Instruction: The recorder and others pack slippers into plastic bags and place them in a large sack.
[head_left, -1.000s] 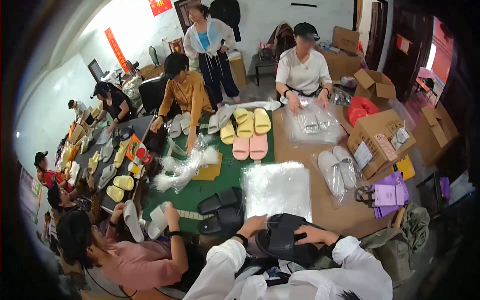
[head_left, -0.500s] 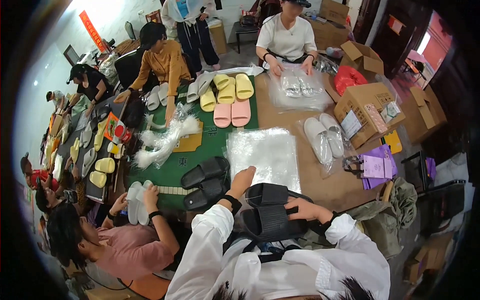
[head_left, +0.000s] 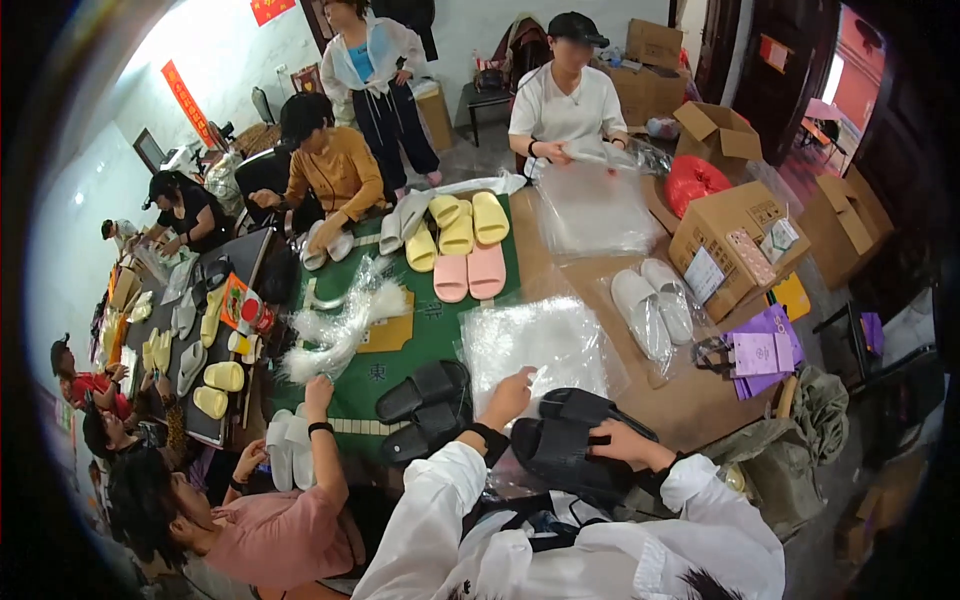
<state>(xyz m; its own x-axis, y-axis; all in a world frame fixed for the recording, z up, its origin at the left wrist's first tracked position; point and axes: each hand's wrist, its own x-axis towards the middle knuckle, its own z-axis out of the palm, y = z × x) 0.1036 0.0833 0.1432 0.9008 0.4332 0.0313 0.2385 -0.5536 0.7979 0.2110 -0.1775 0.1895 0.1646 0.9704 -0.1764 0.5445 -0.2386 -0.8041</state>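
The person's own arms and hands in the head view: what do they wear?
Both arms are covered by loose white long sleeves that end at the wrists. The left hand is bare, with a black band around its wrist. The right hand is bare too; no glove, and no ring can be made out.

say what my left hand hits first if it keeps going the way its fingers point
Most likely the stack of clear plastic bags: the left hand points up the table and already reaches its near edge. Depth is hard to judge.

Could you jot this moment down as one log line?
left hand: on clear bags | right hand: holding black slippers | spare black pair: left
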